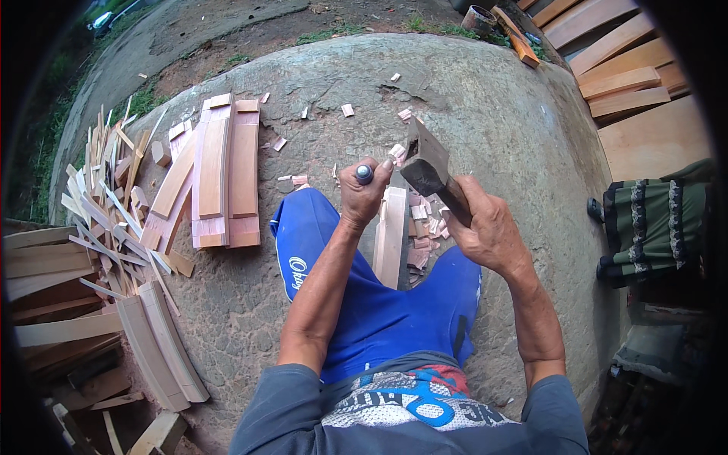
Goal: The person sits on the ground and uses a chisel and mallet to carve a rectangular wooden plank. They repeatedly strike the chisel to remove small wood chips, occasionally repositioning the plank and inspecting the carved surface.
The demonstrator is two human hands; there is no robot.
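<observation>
From where I stand, the fingers of the left hand [359,199] are curled firmly round an upright tool [364,174], its butt end pointing up; whatever it has for a tip is hidden under the fist, so I can't tell whether it touches the wood. The right hand [489,231] has its fingers wrapped round the handle of a heavy hammer [427,165], whose blocky head hangs just to the right of that fist. The pale wooden piece [390,246] lies on the ground [546,144] between the knees, with pink chips [422,250] scattered along its right side. What worries me is how close the thumb sits to the butt: a blow landing slightly off could catch the knuckles, since the target is small. A tilted tool might skid or split the wood along its grain, and with neither hand free to steady it, the piece could shift, more so if chips lie beneath it. The blue trousers [402,326] straddle it on both sides, so a slip might reach a leg. The stacked boards [227,178] on the left look safely apart.
</observation>
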